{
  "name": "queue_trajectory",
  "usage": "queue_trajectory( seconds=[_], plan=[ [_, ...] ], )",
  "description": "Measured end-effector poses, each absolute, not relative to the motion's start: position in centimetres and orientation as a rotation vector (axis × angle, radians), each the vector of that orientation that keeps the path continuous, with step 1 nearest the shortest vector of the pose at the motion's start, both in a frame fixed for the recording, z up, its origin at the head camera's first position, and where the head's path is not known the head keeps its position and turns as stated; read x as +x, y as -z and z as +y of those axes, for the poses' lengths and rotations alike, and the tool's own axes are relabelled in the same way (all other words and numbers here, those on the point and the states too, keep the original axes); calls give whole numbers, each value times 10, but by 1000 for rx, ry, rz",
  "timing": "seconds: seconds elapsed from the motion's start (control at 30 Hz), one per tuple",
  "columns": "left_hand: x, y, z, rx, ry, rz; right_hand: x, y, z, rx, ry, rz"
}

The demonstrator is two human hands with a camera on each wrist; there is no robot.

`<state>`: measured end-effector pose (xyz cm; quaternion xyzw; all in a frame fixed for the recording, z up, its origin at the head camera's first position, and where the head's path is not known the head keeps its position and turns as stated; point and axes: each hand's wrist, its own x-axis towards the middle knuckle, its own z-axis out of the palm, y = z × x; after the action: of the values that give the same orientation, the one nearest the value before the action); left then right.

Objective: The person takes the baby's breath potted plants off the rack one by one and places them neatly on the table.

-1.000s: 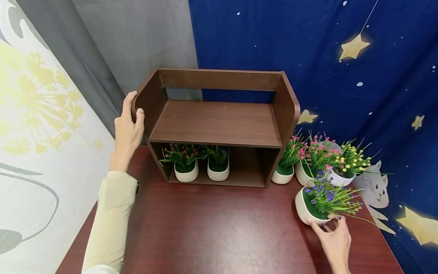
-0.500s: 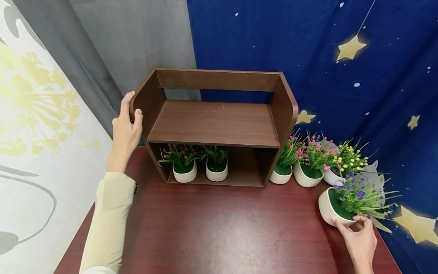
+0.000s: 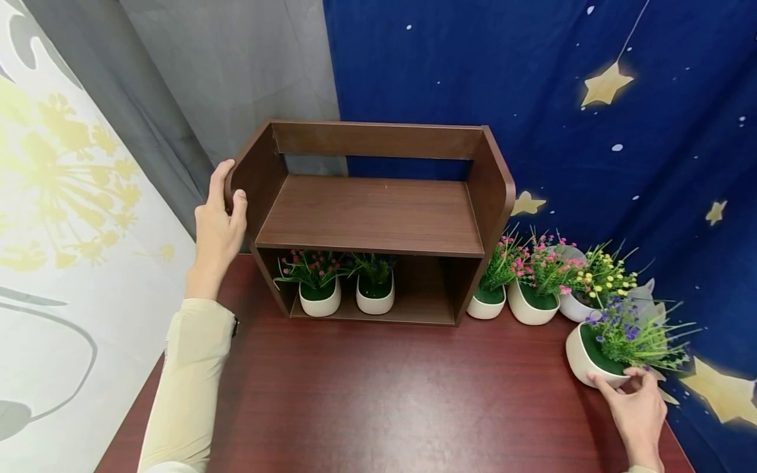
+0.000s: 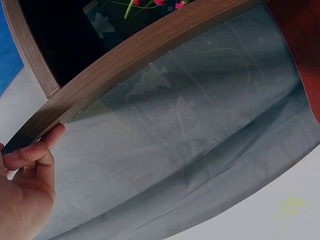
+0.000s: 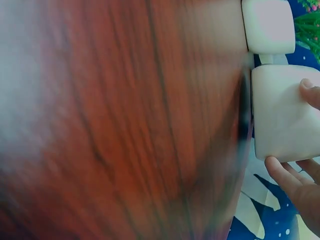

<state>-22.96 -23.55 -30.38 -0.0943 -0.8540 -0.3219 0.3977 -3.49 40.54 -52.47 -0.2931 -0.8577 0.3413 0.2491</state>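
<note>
A potted plant with purple flowers [image 3: 582, 358] is at the table's right side, its white pot tilted in the head view. My right hand [image 3: 639, 410] holds the pot near its rim, thumb and fingers against it. In the right wrist view the pot [image 5: 282, 117] appears close to the table's edge; I cannot tell whether it touches the table. My left hand [image 3: 215, 230] grips the left side panel of a brown wooden shelf [image 3: 369, 213]. The left wrist view shows the fingers [image 4: 54, 134] bent against that panel.
Inside the shelf's lower level stand a pink-flowered pot [image 3: 320, 299] and a purple-flowered pot [image 3: 375, 297]. Right of the shelf are two pink-flowered pots [image 3: 487, 307] and a yellow-flowered pot [image 3: 576, 307]. A dark red table [image 3: 378, 387] lies beneath; curtains [image 3: 426, 59] hang behind.
My right hand has moved the purple-flowered potted plant to the right, towards the table's right edge. The left hand stays on the shelf's side panel.
</note>
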Motion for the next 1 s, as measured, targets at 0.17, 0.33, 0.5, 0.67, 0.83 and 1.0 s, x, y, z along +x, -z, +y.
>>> queue_trajectory(
  seconds=[0.17,0.33,0.5,0.67,0.83,1.0],
  plan=[
    [-230,301,-234,-248,785,-2172,-35,523,415,-850,-967,-2328],
    [-229,300,-234,-242,784,-2169,-34,523,422,-879,-986,-2349],
    [-228,301,-236,-246,794,-2196,-31,526,429,-921,-1028,-2351],
    [-228,302,-236,-246,796,-2206,-29,529,436,-925,-1079,-2348],
    [-227,301,-235,-244,793,-2195,-31,529,440,-950,-1096,-2355],
    [-226,302,-238,-247,792,-2193,-32,533,437,-964,-1093,-2356]
  ],
)
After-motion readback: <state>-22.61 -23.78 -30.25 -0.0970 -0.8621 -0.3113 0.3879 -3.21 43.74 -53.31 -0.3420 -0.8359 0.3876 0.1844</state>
